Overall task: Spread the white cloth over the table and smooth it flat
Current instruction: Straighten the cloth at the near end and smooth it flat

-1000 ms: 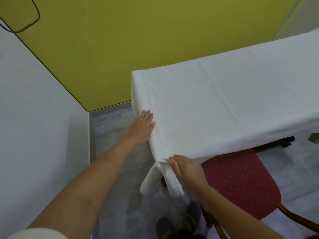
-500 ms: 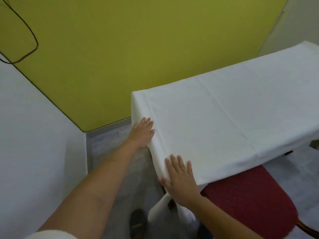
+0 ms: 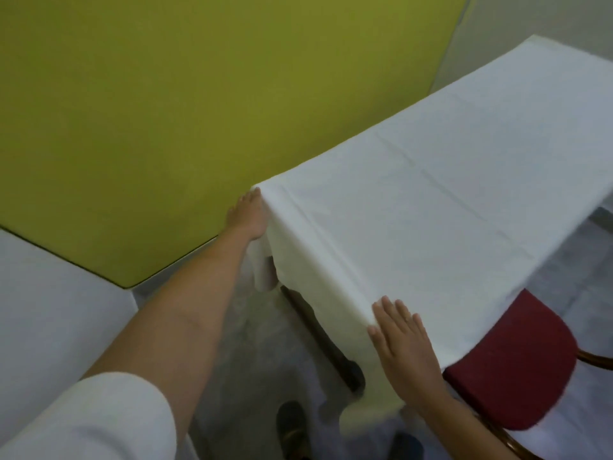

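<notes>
The white cloth point(image 3: 414, 220) covers the whole table top and hangs down over its near end and sides, with faint fold lines across it. My left hand point(image 3: 248, 215) reaches to the far corner of the table's end and lies flat against the hanging cloth there. My right hand point(image 3: 406, 346) presses flat, fingers straight, on the cloth draped over the near corner. A dark wooden table leg point(image 3: 326, 343) shows below the cloth's hem.
A chair with a dark red seat point(image 3: 517, 370) and wooden frame is tucked under the table's right side. A yellow-green wall point(image 3: 166, 111) stands behind, a white wall point(image 3: 49, 310) at left. Grey floor point(image 3: 252, 353) and my dark shoes point(image 3: 292, 426) lie below.
My left hand slid along the table's end to the far corner. My right hand let go of the pinched hem and flattened against the near corner. The view shifted left.
</notes>
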{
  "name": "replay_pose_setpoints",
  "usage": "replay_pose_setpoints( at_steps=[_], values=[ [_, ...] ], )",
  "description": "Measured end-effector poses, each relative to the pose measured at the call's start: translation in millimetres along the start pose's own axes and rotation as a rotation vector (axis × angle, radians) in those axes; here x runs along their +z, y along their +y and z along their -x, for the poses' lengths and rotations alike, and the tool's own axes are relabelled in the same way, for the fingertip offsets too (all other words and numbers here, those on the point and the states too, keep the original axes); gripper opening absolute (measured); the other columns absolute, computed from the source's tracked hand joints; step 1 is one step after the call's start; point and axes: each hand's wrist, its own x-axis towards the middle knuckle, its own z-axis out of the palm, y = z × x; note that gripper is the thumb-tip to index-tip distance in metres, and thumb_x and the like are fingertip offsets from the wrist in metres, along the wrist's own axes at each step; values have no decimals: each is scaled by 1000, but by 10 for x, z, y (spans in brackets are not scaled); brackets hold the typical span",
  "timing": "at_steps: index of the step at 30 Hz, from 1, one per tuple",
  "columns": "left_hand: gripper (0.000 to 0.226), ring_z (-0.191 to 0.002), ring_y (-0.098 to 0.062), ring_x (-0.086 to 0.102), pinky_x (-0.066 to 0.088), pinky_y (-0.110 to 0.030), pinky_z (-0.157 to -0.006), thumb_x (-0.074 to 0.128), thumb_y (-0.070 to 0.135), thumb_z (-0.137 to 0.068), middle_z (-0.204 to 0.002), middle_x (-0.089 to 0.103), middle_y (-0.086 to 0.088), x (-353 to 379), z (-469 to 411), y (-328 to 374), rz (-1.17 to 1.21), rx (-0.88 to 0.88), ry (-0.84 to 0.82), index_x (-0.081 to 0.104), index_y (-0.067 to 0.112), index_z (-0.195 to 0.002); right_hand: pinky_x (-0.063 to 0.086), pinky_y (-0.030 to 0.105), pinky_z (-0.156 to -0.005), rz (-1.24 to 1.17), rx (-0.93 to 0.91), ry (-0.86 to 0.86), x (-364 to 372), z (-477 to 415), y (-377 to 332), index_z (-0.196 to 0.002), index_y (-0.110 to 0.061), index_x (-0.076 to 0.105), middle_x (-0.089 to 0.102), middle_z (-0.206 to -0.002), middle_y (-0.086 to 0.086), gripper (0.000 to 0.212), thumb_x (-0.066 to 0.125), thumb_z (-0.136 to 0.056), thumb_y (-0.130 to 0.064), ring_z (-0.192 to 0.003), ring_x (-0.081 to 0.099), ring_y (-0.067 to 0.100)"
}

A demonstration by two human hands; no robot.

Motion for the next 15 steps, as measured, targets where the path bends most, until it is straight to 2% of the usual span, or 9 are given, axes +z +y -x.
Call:
replay_pose_setpoints(
  at_steps=[2,4,7,9,11,15],
  values=[
    [60,-144,-28,20,21,-42,-116,27,6,-95,-158,18,-11,-33,-92,-46,57,-39,41,11,12,-153,0,31,-119,-37,49,56,-84,-119,-47,-151,-27,18,5,-159,-9,75,-1,-87,-63,-145,-3,7],
    [54,-136,-33,35,32,-42,-109,31,7,-95,-151,34,-16,-34,-199,-74,113,-64,99,27,13,-149,5,32,-119,-60,126,108,-182,-328,-49,-150,-25,21,6,-160,-4,61,15,-97,-54,-147,4,14],
    [35,-109,-38,56,46,-43,-85,37,8,-94,-122,59,-21,-18,-401,-118,164,-59,209,53,8,-125,7,38,-120,-77,242,152,-284,-672,19,-150,-22,21,5,-161,3,56,25,-100,-46,-147,6,22],
    [24,-98,-38,59,46,-41,-74,42,9,-93,-108,64,-21,-20,-504,-176,200,-61,251,59,5,-109,8,44,-119,-54,304,160,-313,-828,89,-150,-20,22,6,-160,6,58,27,-99,-46,-147,6,25],
    [18,-93,-36,59,45,-38,-69,46,13,-94,-103,65,-21,-24,-554,-247,220,-68,269,61,5,-101,6,46,-119,-44,358,152,-326,-893,148,-151,-20,21,5,-160,7,58,27,-99,-46,-147,4,26],
    [18,-93,-36,60,43,-36,-68,48,16,-96,-101,67,-18,-3,-549,-350,197,-42,273,63,7,-98,1,47,-118,-16,395,163,-325,-857,214,-151,-23,17,4,-161,5,58,25,-99,-46,-147,0,26]
  ],
)
